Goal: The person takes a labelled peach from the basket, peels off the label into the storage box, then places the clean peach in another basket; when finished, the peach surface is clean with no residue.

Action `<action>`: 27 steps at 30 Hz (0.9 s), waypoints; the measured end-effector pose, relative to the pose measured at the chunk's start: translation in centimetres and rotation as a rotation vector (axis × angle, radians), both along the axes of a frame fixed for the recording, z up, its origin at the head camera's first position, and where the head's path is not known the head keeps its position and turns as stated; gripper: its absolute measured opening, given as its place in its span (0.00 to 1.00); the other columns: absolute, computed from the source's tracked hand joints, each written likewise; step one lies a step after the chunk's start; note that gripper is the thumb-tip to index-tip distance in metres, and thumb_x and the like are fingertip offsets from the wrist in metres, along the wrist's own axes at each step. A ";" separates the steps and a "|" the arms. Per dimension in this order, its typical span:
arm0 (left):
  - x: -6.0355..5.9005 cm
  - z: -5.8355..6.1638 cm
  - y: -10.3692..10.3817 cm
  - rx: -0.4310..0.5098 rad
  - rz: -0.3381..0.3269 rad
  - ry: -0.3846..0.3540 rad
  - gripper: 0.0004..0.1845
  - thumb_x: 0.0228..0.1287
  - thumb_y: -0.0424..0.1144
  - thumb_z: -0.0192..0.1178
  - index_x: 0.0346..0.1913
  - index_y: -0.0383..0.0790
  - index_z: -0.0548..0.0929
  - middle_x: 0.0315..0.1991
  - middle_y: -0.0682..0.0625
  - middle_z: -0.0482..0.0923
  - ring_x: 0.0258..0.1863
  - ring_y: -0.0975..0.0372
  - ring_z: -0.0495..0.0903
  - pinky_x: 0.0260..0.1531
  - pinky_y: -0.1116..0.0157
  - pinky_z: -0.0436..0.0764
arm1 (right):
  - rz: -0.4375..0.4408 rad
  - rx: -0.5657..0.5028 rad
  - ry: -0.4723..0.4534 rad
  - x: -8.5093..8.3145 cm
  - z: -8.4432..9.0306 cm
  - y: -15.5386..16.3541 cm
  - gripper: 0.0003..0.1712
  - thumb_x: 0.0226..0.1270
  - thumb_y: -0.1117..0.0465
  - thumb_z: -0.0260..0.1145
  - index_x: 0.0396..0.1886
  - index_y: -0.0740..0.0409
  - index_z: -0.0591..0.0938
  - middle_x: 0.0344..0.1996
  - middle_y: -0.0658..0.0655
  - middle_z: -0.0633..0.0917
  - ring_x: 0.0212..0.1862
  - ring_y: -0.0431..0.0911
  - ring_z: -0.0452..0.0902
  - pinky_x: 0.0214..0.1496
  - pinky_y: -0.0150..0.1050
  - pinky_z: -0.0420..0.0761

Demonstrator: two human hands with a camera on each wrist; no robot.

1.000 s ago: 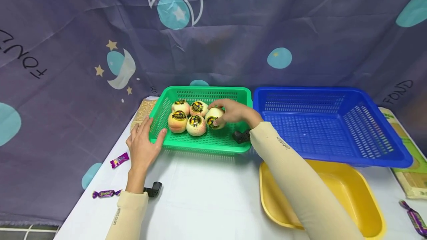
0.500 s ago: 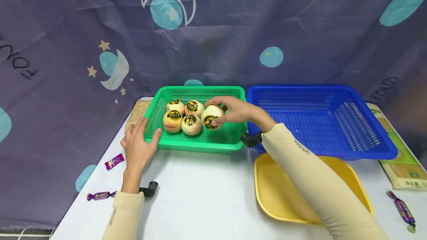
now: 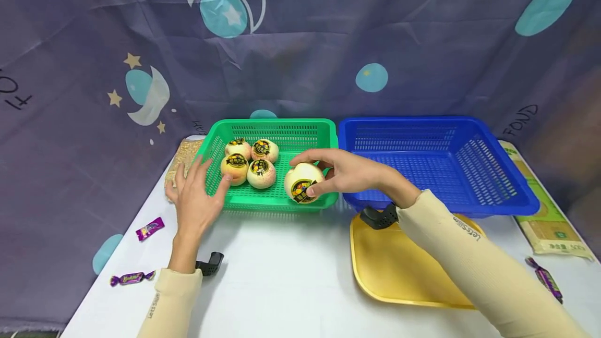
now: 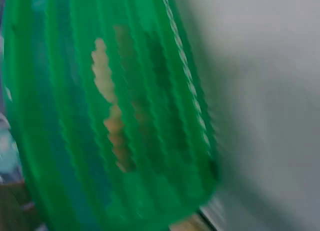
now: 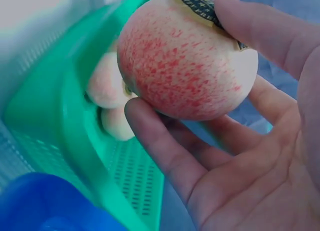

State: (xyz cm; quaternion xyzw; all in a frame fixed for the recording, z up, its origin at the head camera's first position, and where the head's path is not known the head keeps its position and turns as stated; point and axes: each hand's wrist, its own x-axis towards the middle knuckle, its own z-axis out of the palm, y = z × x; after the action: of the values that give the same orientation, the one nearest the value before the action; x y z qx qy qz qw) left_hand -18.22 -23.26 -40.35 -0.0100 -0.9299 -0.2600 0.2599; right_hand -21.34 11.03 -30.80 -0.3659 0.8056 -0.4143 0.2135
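My right hand [image 3: 349, 173] grips a peach [image 3: 304, 184] between thumb and fingers, over the right part of the green basket [image 3: 272, 205]. In the right wrist view the held peach [image 5: 185, 61] shows red speckles, with the thumb on its black-and-gold label. Several more labelled peaches [image 3: 261, 173] sit together in the basket's left half. At the basket's left front corner is my left hand [image 3: 199, 205], fingers spread and holding nothing. The left wrist view is blurred and shows the basket's slotted wall [image 4: 115, 116], peaches faintly visible through it.
A blue basket [image 3: 436, 207] stands right of the green one. In front of it lies a yellow basin [image 3: 399, 275], partly under the right forearm. Purple-wrapped candies [image 3: 150, 229] lie at both table sides. A green-and-tan package [image 3: 554, 223] is at far right, a grainy bag [image 3: 183, 155] at left.
My right hand has lifted the peach away from the others, toward me and up. The left hand has come off the green basket's rim slightly. The head view has shifted right.
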 end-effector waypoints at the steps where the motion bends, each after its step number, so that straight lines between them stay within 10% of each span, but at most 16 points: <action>1: 0.1 0.2 0.6 -0.006 -0.045 0.013 0.35 0.67 0.63 0.58 0.68 0.42 0.77 0.76 0.43 0.66 0.80 0.38 0.49 0.68 0.28 0.41 | 0.008 -0.001 0.001 0.4 0.0 0.1 0.35 0.65 0.60 0.73 0.71 0.45 0.74 0.60 0.51 0.81 0.53 0.49 0.80 0.53 0.45 0.84; 10: 2.0 1.5 5.3 0.084 -0.484 0.108 0.28 0.67 0.60 0.62 0.65 0.52 0.81 0.71 0.49 0.74 0.78 0.50 0.57 0.70 0.37 0.49 | 0.071 0.035 -0.035 3.2 -0.5 0.8 0.36 0.64 0.58 0.73 0.71 0.49 0.72 0.57 0.50 0.81 0.53 0.46 0.79 0.53 0.42 0.83; 21: 4.2 0.3 7.7 0.261 -0.908 0.260 0.11 0.65 0.42 0.67 0.47 0.44 0.87 0.43 0.47 0.86 0.45 0.58 0.83 0.50 0.66 0.81 | 0.223 0.143 -0.138 4.8 -3.2 1.1 0.33 0.62 0.57 0.73 0.67 0.54 0.75 0.49 0.48 0.83 0.44 0.42 0.79 0.50 0.39 0.84; 27: 5.1 -0.4 8.4 0.238 -1.019 0.121 0.12 0.58 0.34 0.69 0.46 0.46 0.86 0.38 0.53 0.86 0.33 0.66 0.81 0.33 0.66 0.82 | 0.212 0.223 -0.112 5.3 -5.3 0.7 0.34 0.61 0.57 0.74 0.66 0.57 0.75 0.51 0.48 0.82 0.46 0.42 0.76 0.51 0.36 0.81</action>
State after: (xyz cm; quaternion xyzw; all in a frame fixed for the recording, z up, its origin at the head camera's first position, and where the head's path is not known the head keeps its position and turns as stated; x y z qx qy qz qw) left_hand -13.11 -14.86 -40.79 -0.4462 -0.7545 -0.4561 0.1534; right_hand -16.02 11.69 -36.11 -0.3991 0.7902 -0.3172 0.3400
